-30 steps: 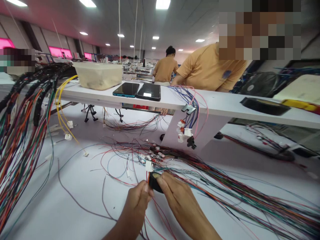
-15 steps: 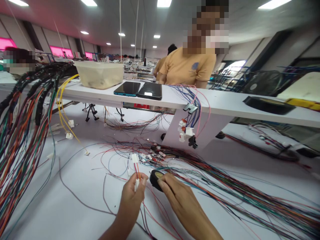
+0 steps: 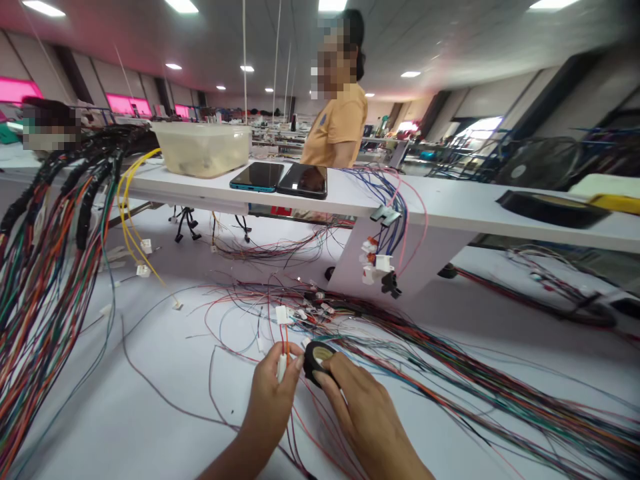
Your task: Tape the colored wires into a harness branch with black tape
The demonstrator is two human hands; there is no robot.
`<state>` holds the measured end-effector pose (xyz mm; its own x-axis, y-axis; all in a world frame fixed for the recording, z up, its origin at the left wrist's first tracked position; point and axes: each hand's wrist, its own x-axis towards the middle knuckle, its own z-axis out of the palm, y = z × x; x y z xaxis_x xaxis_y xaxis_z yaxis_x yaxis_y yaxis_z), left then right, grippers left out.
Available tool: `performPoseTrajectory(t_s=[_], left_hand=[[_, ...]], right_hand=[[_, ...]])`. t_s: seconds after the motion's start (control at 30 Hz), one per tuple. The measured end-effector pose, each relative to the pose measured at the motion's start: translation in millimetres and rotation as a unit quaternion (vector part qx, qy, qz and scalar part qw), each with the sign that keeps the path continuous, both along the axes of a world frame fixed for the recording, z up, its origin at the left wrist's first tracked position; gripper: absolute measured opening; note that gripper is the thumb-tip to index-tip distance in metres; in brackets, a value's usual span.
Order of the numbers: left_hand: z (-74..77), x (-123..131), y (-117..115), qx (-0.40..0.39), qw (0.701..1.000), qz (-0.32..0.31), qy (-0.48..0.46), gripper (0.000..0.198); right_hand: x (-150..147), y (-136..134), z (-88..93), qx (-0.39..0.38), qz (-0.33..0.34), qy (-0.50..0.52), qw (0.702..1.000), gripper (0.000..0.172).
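While pinched in the left hand (image 3: 270, 400), narrow grip: red and orange wires (image 3: 287, 339), with white sleeve (image 3: 281, 368) between the fingers and white connector (image 3: 282, 315) above. In the right hand (image 3: 367, 403), grip closed around black tape roll (image 3: 310, 363). Since half a second ago: turned to show more of its open core, brought nearer the left fingertips; touching or not, cannot tell. For the work in hand, means roll close beside wires, both hands occupied. Beyond, on the bench (image 3: 170, 427): loose wire bundle (image 3: 400, 327).
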<state>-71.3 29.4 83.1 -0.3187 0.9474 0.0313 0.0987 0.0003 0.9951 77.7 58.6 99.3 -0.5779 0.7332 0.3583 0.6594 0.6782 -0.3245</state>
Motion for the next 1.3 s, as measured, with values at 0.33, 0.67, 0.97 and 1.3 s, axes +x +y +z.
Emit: performPoseTrajectory(t_s=[0.33,0.67,0.97,1.3], left_hand=[[-7.5,2.8,-2.4,0.040,0.996,-0.014,0.072,0.014],[-3.7,-2.6,-1.5,-0.033,0.991,-0.060,-0.116,0.022],[-0.5,-3.2,-2.4,-0.047,0.982,-0.108,-0.145,0.025],[-5.9,-5.7,0.1,-0.066,0.948,-0.109,-0.292,0.040]], right_hand=[[1.2,0.8,-7.2,0.084,-0.012,-0.024,0.996,0.039],[4.6,3.2,3.8,-0.033,-0.011,0.008,0.999,0.030],[2.8,5.0,-14.2,-0.012,-0.026,0.021,0.999,0.038],[7.3,15.3,22.0,0.036,-0.015,-0.016,0.999,0.040]])
